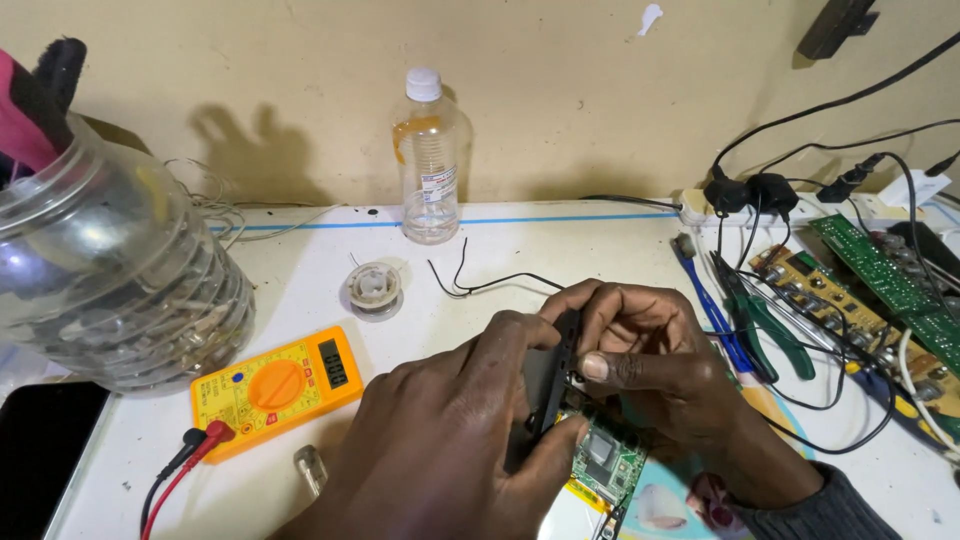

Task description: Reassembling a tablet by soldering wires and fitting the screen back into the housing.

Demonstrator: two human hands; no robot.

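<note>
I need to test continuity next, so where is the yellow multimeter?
The yellow multimeter lies at lower left of the head view, on the white table, left of the left hand and below the clear jar.

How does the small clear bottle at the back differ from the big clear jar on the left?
The bottle is slim and stands upright by the wall with a white cap on; the jar is far wider, ribbed, and nearer the table's left edge. The bottle looks nearly empty; the jar's contents are unclear. Both are see-through, and both stand apart from the hands.

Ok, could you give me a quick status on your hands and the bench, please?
Left hand and right hand both gripping thin black strip. Green circuit board under hands. Yellow multimeter left, pliers right, clear of hands.
</note>
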